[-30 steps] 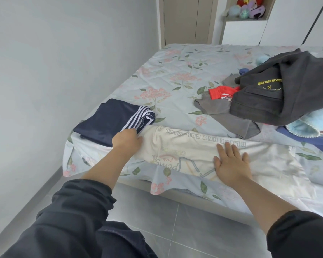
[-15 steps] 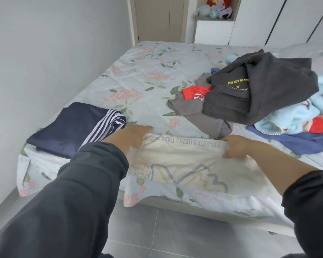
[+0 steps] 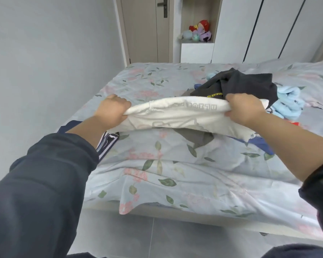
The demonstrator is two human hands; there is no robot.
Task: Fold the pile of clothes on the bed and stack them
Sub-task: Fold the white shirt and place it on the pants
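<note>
A folded cream shirt (image 3: 183,116) with grey print hangs in the air above the floral bedsheet (image 3: 175,168). My left hand (image 3: 113,108) grips its left end and my right hand (image 3: 242,108) grips its right end. Under my left forearm a folded navy garment with white stripes (image 3: 108,144) lies at the bed's left edge, mostly hidden. The unfolded pile sits behind the shirt: a dark grey hoodie (image 3: 246,84), a light blue fleece (image 3: 289,103), a grey garment (image 3: 196,136) and a blue one (image 3: 261,144).
A grey wall runs along the bed's left side. Behind the bed stand a door (image 3: 145,28), a shelf niche with plush toys (image 3: 198,32) and white wardrobe doors (image 3: 268,28). Grey floor tiles (image 3: 157,237) lie below the bed's near edge.
Both hands gripped the ends of the cream shirt and lifted it off the bed; before, it lay flat near the edge. My view has tilted up toward the far wall.
</note>
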